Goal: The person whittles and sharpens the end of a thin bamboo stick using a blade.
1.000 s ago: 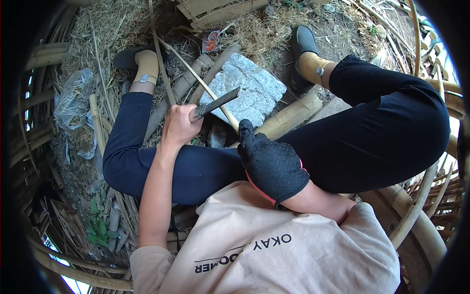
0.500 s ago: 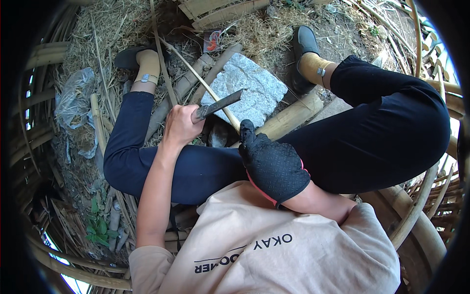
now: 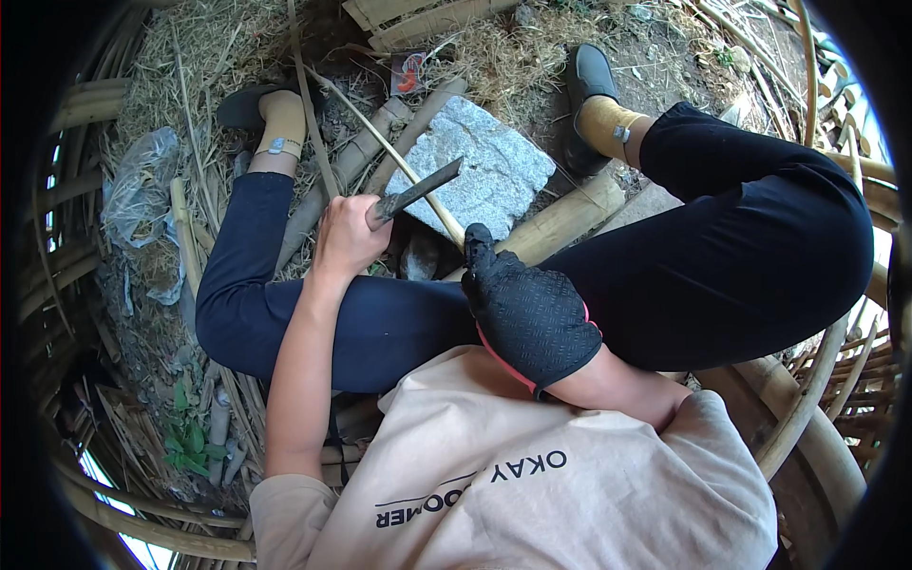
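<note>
Presently | left hand [image 3: 348,236] grips dark tool [image 3: 414,195] | right hand [image 3: 528,312] holds pale strip [image 3: 386,145], crossing tool between hands

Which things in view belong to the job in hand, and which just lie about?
In use:
dark blade, in the bare left hand
pale strip, in the gloved right hand

Apparently just lying about:
clear plastic bag
dry straw
red-marked packet
</note>
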